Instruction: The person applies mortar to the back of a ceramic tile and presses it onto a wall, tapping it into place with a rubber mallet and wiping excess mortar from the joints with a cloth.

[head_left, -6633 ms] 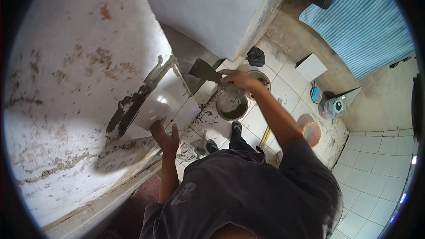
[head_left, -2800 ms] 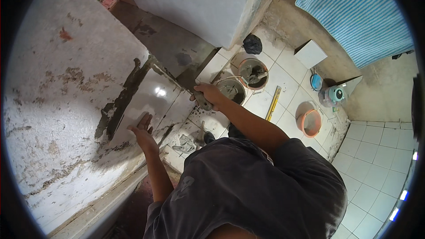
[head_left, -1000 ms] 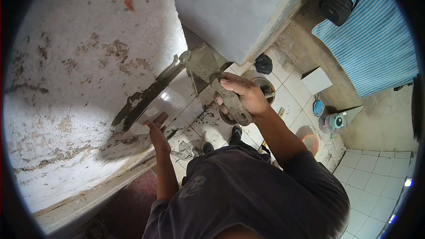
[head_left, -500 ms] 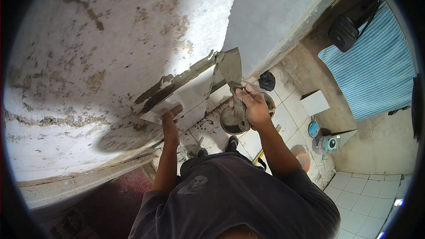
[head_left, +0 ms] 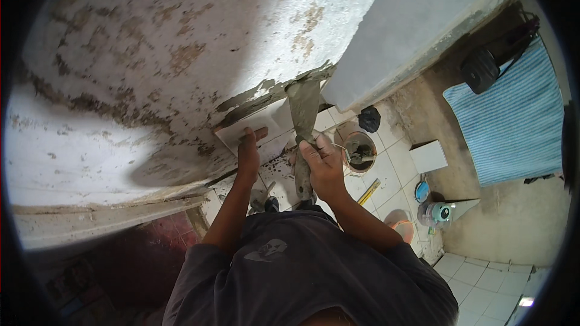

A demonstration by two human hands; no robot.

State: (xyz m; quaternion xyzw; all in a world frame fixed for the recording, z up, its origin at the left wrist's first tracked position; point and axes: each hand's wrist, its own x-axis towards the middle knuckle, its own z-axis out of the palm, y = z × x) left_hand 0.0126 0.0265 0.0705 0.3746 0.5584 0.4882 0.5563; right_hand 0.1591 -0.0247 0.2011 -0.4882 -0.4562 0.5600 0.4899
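At the stained wall (head_left: 181,30), the left hand (head_left: 248,154) is resting unclosed against the white tile (head_left: 273,119), while the right hand (head_left: 326,169) is gripping the trowel (head_left: 304,108) over the mortar (head_left: 264,101) beside it; sound work is likely requiring steady support and light, even strokes

The trowel handle (head_left: 303,182) is partly hidden.

I wear a charcoal T-shirt (head_left: 338,259), soft and creased, filling the bottom centre of the frame, its rounded neckline (head_left: 328,309) at the lower edge. A pale grey, head-shaped print (head_left: 266,250) sits left of centre. My short sleeves (head_left: 196,265) leave my forearms (head_left: 237,202) bare, likewise my left hand (head_left: 248,150) and right hand (head_left: 327,168). Beyond the hem shows dark footwear (head_left: 271,204), too small to tell its kind.
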